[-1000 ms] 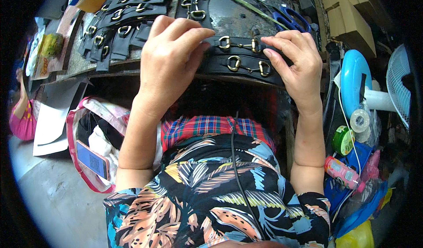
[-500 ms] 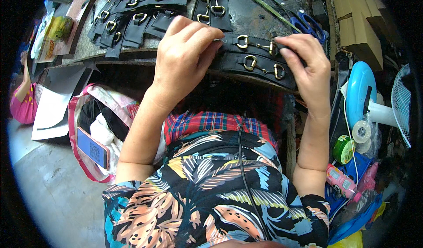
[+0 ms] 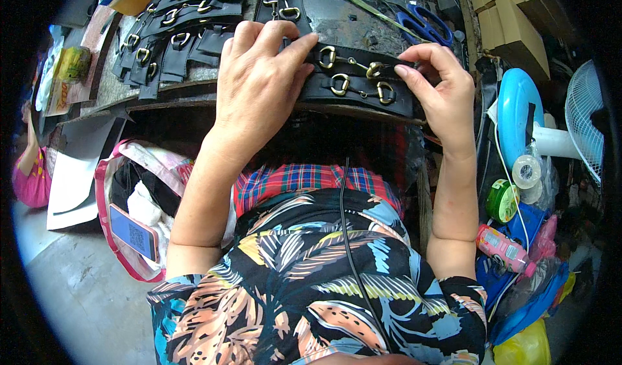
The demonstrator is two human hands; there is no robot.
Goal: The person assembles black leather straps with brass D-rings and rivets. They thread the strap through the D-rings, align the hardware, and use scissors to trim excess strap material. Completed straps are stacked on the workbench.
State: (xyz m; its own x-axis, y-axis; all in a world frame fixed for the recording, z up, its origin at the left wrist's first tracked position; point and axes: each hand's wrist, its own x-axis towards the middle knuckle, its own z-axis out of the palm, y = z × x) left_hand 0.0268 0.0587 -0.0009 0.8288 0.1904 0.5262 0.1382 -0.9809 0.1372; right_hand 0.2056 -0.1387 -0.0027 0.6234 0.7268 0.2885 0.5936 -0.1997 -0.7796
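On the surface (image 3: 343,16), the upper black strap (image 3: 354,52) has its right-hand brass ring (image 3: 374,71), squared-looking earlier, now turned askew between the half-curled left hand (image 3: 256,83) and the right hand (image 3: 448,93), whose fingertips nearly meet; neither's grip can be told.

shirt (image 3: 298,271): black, printed with large leaf shapes in peach, pale blue, yellow and white. sleeves (image 3: 170,307): short, same print, ending on the upper arms (image 3: 194,259). forearms (image 3: 210,200) and hands (image 3: 256,86): bare. cable (image 3: 345,219): thin, black, running down the shirt front. lap cloth (image 3: 304,178): red plaid, blue and green bands; garment type unclear.
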